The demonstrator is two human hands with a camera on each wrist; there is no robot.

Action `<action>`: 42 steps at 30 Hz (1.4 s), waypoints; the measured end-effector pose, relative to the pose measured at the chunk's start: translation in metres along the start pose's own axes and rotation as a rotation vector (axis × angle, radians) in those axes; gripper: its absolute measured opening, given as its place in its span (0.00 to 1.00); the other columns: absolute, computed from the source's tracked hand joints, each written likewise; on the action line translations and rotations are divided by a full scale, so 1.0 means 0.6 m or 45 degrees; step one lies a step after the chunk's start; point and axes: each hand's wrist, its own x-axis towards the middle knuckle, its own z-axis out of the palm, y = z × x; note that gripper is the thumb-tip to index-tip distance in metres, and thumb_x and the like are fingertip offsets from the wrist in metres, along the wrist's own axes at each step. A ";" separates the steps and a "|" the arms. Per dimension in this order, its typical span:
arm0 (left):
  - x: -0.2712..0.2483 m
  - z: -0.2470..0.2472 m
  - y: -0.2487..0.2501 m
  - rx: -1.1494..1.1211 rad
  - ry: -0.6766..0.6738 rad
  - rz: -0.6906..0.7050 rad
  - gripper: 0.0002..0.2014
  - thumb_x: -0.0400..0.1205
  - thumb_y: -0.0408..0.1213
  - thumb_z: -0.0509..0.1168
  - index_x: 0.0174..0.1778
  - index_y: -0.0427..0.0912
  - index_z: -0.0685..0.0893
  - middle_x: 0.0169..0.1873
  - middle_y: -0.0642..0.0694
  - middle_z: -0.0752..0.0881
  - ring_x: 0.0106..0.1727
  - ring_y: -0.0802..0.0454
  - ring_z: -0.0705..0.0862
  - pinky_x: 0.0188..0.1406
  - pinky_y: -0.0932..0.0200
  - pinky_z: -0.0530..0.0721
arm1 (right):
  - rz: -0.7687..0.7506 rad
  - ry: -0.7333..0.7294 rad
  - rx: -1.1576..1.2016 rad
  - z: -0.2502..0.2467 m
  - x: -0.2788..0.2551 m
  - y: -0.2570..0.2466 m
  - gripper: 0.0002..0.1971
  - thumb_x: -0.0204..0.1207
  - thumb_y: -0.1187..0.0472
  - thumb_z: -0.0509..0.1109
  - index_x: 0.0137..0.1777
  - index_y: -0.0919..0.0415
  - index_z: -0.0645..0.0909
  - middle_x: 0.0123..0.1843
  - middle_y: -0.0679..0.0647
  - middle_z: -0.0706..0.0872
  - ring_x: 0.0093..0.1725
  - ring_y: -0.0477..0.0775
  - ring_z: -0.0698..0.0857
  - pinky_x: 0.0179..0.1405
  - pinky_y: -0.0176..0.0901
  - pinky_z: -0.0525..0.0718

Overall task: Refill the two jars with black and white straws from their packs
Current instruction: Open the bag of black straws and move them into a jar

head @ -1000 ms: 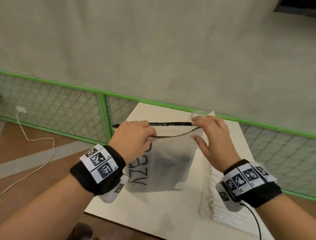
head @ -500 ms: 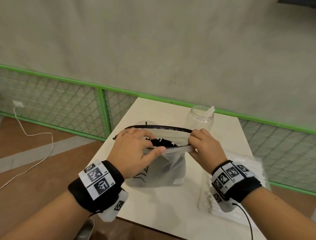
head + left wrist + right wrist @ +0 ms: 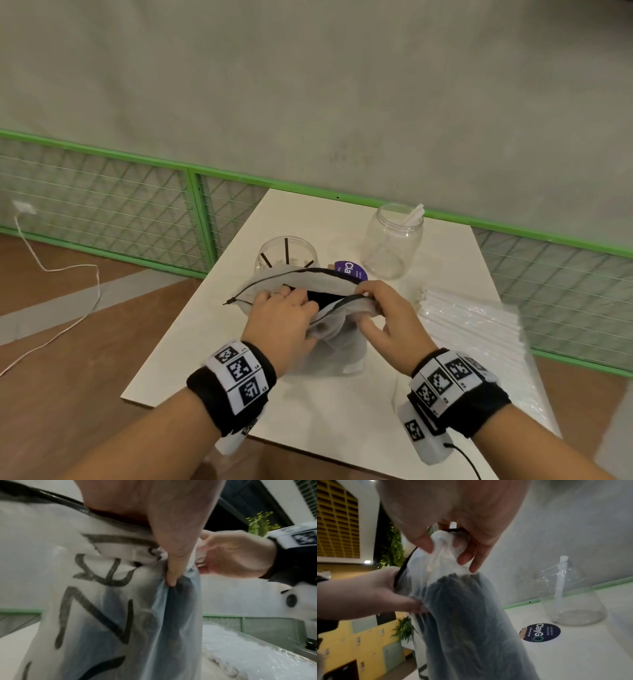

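A frosted zip pack of black straws [image 3: 329, 346] [image 3: 106, 615] [image 3: 471, 622] stands on the white table [image 3: 308, 418], its mouth pulled open. My left hand [image 3: 284, 318] reaches into the opening, its thumb [image 3: 173, 574] pressed on the pack's outside. My right hand [image 3: 387, 308] [image 3: 452, 545] pinches the pack's right corner. Behind the pack stands a clear jar [image 3: 287, 255] with a few black straws. A second clear jar [image 3: 394, 240] [image 3: 570, 595] at the back right holds a white wrapped straw. The pack of white straws [image 3: 476, 329] [image 3: 240, 646] lies flat on the right.
A round purple sticker [image 3: 349, 270] [image 3: 539, 632] lies on the table between the jars. A green mesh fence [image 3: 102, 205] runs behind the table below a grey wall. A white cable [image 3: 51, 274] trails over the wooden floor at the left.
The pack has come down onto the table and its zip mouth has been pulled wide. My left hand has moved into the opening. Both jars now show behind the pack.
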 end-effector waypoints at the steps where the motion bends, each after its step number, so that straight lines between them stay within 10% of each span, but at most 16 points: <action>1: 0.001 0.007 -0.003 -0.032 -0.006 0.010 0.12 0.68 0.52 0.70 0.33 0.50 0.76 0.32 0.50 0.82 0.36 0.45 0.83 0.35 0.54 0.68 | -0.055 -0.027 -0.063 -0.002 -0.003 0.001 0.11 0.72 0.55 0.69 0.54 0.49 0.78 0.45 0.35 0.75 0.46 0.38 0.76 0.48 0.27 0.73; 4: 0.001 0.019 -0.007 -0.187 0.063 -0.056 0.12 0.74 0.47 0.67 0.40 0.50 0.69 0.37 0.50 0.81 0.39 0.45 0.82 0.32 0.56 0.67 | -0.134 -0.054 -0.280 -0.003 -0.012 0.011 0.13 0.69 0.44 0.73 0.44 0.53 0.81 0.43 0.42 0.69 0.44 0.41 0.69 0.46 0.25 0.69; 8: 0.002 0.029 -0.022 -0.379 0.178 -0.112 0.15 0.71 0.35 0.68 0.38 0.48 0.64 0.35 0.54 0.71 0.33 0.48 0.72 0.25 0.57 0.60 | -0.393 -0.095 -0.598 0.008 -0.020 0.029 0.10 0.68 0.55 0.74 0.37 0.57 0.75 0.50 0.49 0.73 0.47 0.52 0.71 0.43 0.36 0.73; 13: -0.005 0.048 -0.040 -0.338 0.306 0.251 0.25 0.58 0.23 0.71 0.35 0.51 0.64 0.30 0.51 0.74 0.28 0.48 0.74 0.24 0.61 0.68 | -0.403 -0.024 -0.777 0.014 -0.014 0.044 0.18 0.60 0.68 0.76 0.40 0.56 0.69 0.49 0.50 0.76 0.45 0.53 0.71 0.21 0.47 0.77; 17: -0.021 0.063 -0.046 -0.090 0.279 0.323 0.07 0.70 0.35 0.59 0.39 0.51 0.78 0.34 0.51 0.78 0.34 0.48 0.78 0.32 0.55 0.75 | -0.375 -0.017 -0.719 0.024 -0.009 0.060 0.14 0.66 0.68 0.67 0.40 0.53 0.64 0.41 0.51 0.77 0.41 0.50 0.68 0.22 0.47 0.76; 23: -0.053 0.071 -0.041 -0.094 -0.148 0.293 0.18 0.71 0.61 0.58 0.43 0.57 0.88 0.40 0.58 0.87 0.40 0.54 0.85 0.45 0.56 0.83 | -0.281 -0.145 -0.518 0.042 -0.026 0.062 0.12 0.67 0.61 0.68 0.41 0.51 0.66 0.43 0.43 0.70 0.40 0.46 0.66 0.40 0.35 0.70; 30: -0.016 -0.020 -0.024 -0.372 0.540 0.223 0.20 0.72 0.56 0.66 0.53 0.47 0.77 0.50 0.49 0.79 0.54 0.49 0.76 0.51 0.53 0.75 | -0.117 -0.062 -0.248 0.035 -0.039 0.063 0.16 0.79 0.49 0.63 0.33 0.58 0.75 0.38 0.42 0.70 0.40 0.43 0.69 0.42 0.33 0.68; 34: 0.020 -0.010 -0.024 -0.122 0.166 0.232 0.51 0.63 0.70 0.66 0.79 0.55 0.55 0.79 0.49 0.59 0.81 0.44 0.54 0.77 0.39 0.55 | -0.022 -0.103 -0.214 0.036 -0.042 0.061 0.23 0.78 0.45 0.62 0.28 0.60 0.76 0.35 0.45 0.73 0.41 0.45 0.72 0.44 0.33 0.70; 37: 0.035 0.016 -0.022 0.005 -0.097 0.235 0.61 0.60 0.76 0.64 0.81 0.57 0.36 0.82 0.51 0.44 0.83 0.46 0.40 0.80 0.36 0.43 | 0.064 -0.147 -0.154 0.032 -0.043 0.056 0.29 0.81 0.43 0.53 0.26 0.61 0.79 0.33 0.49 0.78 0.43 0.45 0.74 0.48 0.36 0.71; 42: 0.034 0.039 -0.012 -0.259 -0.184 0.161 0.56 0.61 0.83 0.43 0.82 0.55 0.46 0.82 0.54 0.53 0.83 0.53 0.48 0.80 0.46 0.49 | -0.004 -0.080 -0.253 0.035 -0.046 0.061 0.15 0.69 0.47 0.70 0.32 0.58 0.81 0.37 0.48 0.79 0.42 0.47 0.75 0.42 0.33 0.73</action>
